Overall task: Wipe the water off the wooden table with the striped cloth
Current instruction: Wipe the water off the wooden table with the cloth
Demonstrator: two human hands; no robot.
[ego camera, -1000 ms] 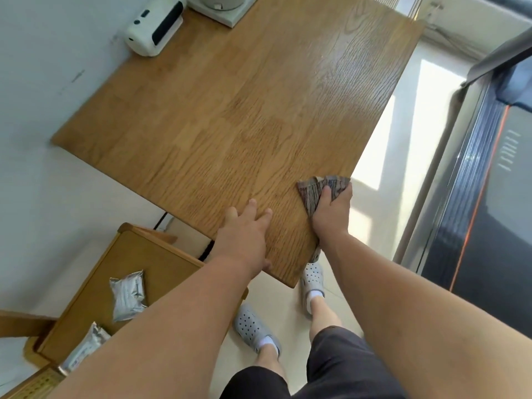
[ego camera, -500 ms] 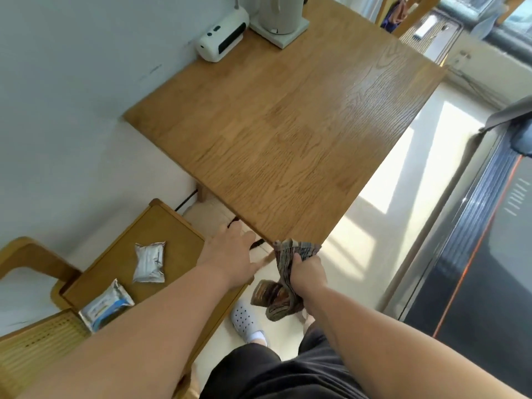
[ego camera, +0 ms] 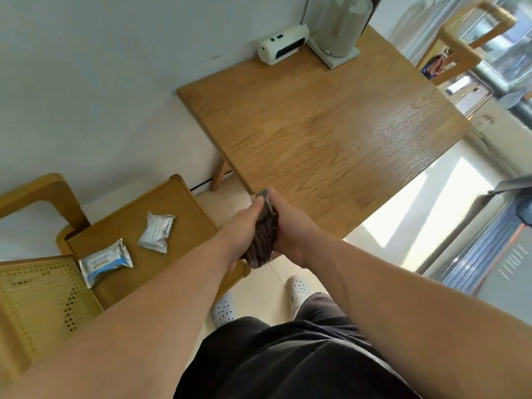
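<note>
The left grip and right grip face each other, both clasped on the cloth, which is bunched into a folded wad between the palms. The thumbs lie close together at its top end. The cloth is off the table, held in the air just in front of the table's near corner. The table's wood shows a pale sheen toward its right side; whether that is water or light I cannot tell. At the table's far edge, against the wall, lies a white gadget, and just beside it stands a pale appliance on a square base. Left of the table's near corner, lower down, is a wooden stand with two foil packets on it. Below the near corner, on the floor, are two white clogs.
</note>
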